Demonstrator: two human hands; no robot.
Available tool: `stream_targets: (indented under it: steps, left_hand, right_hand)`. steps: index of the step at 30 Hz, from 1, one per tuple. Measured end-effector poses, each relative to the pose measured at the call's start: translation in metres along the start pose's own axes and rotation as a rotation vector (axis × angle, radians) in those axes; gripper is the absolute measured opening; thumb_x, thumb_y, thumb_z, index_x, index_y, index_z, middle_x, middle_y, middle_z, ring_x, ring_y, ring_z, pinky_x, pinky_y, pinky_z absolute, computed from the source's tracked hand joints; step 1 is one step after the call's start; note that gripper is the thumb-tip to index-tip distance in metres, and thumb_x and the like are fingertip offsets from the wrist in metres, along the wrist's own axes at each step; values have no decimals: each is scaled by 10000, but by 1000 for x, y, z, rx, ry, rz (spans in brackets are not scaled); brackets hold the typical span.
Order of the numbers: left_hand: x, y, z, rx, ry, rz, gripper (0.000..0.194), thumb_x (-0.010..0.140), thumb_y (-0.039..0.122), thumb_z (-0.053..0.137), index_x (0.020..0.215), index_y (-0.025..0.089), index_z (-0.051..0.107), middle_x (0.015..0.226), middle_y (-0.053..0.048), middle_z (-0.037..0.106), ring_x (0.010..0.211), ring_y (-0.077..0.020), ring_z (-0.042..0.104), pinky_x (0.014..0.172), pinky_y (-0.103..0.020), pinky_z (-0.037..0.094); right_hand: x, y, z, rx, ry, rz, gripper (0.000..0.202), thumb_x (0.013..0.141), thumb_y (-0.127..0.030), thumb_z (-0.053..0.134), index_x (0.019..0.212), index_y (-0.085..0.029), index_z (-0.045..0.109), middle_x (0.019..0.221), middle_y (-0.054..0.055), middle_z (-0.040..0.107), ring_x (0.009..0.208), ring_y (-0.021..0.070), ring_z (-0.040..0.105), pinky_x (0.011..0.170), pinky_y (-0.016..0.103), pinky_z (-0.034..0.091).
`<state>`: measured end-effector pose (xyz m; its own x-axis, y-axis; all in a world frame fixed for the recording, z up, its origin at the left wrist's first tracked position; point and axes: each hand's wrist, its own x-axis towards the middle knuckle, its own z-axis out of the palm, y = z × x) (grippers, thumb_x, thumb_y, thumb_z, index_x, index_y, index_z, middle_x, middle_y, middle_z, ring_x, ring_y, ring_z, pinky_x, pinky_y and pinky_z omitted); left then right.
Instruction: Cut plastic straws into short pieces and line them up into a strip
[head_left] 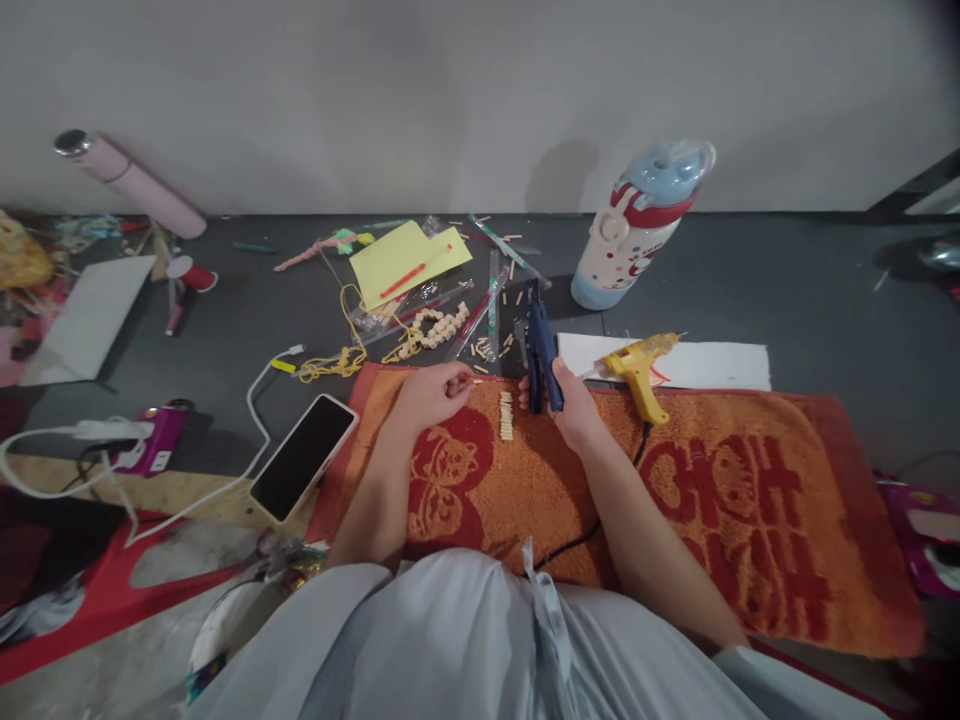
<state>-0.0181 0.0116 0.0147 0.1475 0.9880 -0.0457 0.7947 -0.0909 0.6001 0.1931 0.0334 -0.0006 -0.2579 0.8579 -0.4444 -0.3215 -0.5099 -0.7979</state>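
My right hand is wrapped round a dark blue pliers-like tool, its narrow end pointing away from me toward the wall. My left hand is closed in a pinch, with a short pale stick piece showing at the fingertips. Between both hands, a neat column of short pale stick pieces lies on the orange towel. More cut pieces are scattered on the dark table just beyond the towel. Right of my right hand rests a yellow glue gun, partly over a white strip.
A cartoon bottle stands behind the glue gun. Yellow paper, a beaded yellow cord and plastic wrappers lie beyond my left hand. On the left are a phone, a white cable and a pink flask against the wall.
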Motion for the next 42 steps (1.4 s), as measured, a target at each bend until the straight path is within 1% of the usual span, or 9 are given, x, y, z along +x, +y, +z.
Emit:
stream_targets:
  steps: [2, 5, 10, 13, 17, 21, 26, 33, 42]
  left_hand:
    - [2, 3, -3, -49, 0, -36, 261, 794, 385, 556, 988, 218, 604, 620, 40, 541, 529, -98, 470, 548, -223, 370]
    - [12, 6, -14, -93, 104, -87, 309, 821, 372, 517, 1070, 201, 578, 708, 15, 593, 537, -97, 481, 567, -228, 399]
    - [44, -7, -45, 220, 264, -102, 293, 849, 258, 436, 1040, 172, 640, 910, -81, 670, 800, -189, 593, 772, -310, 451]
    - [69, -31, -59, 273, 245, -142, 349, 823, 160, 395, 1051, 168, 659, 1053, -93, 679, 956, -223, 607, 864, -339, 453]
    - [95, -57, -73, 293, 127, -172, 431, 736, 84, 429, 1081, 159, 676, 1151, -105, 663, 1075, -253, 584, 942, -356, 433]
    - [109, -62, -92, 304, 97, -174, 490, 728, 122, 469, 1187, 190, 626, 1146, -91, 669, 1037, -272, 606, 877, -349, 463]
    - [119, -63, -114, 365, 157, -163, 489, 774, 180, 447, 1246, 141, 569, 1271, -108, 594, 1131, -287, 553, 969, -375, 428]
    - [123, -78, -122, 335, 245, -124, 495, 783, 131, 437, 1269, 139, 529, 1261, -131, 577, 1129, -277, 538, 1010, -399, 403]
    - [122, -83, -124, 362, 209, -133, 472, 787, 137, 414, 1238, 128, 551, 1263, -142, 574, 1158, -273, 527, 1014, -398, 407]
  right_hand:
    - [0, 0, 0, -4, 1, 6, 534, 688, -686, 561, 930, -211, 590, 761, 50, 696, 778, 233, 664, 635, 354, 533]
    - [1, -1, 0, 3, 4, 14, 541, 678, -694, 563, 913, -207, 588, 747, 50, 694, 783, 237, 667, 627, 354, 533]
    - [2, -1, 0, 17, -6, 22, 541, 667, -685, 580, 913, -203, 591, 741, 40, 696, 717, 214, 662, 603, 341, 524]
    - [2, -2, 0, 25, -19, 23, 526, 687, -677, 562, 915, -204, 598, 734, 37, 696, 681, 201, 653, 585, 333, 515]
    - [2, -3, 0, 54, -36, 24, 501, 689, -659, 577, 887, -199, 597, 721, 36, 688, 688, 196, 651, 592, 320, 515]
    - [3, -3, -1, 53, -49, 32, 487, 682, -666, 578, 837, -204, 588, 725, 43, 683, 727, 210, 655, 603, 330, 516]
    - [3, -3, -2, 46, -71, 36, 511, 656, -695, 587, 820, -211, 584, 736, 45, 692, 715, 215, 651, 604, 344, 517]
    - [2, -6, -1, 66, -78, 36, 501, 678, -662, 602, 897, -212, 600, 710, 25, 680, 619, 185, 624, 587, 336, 505]
    - [2, -4, -1, 82, -74, 51, 479, 701, -652, 583, 896, -215, 605, 701, 20, 677, 599, 173, 607, 602, 327, 499]
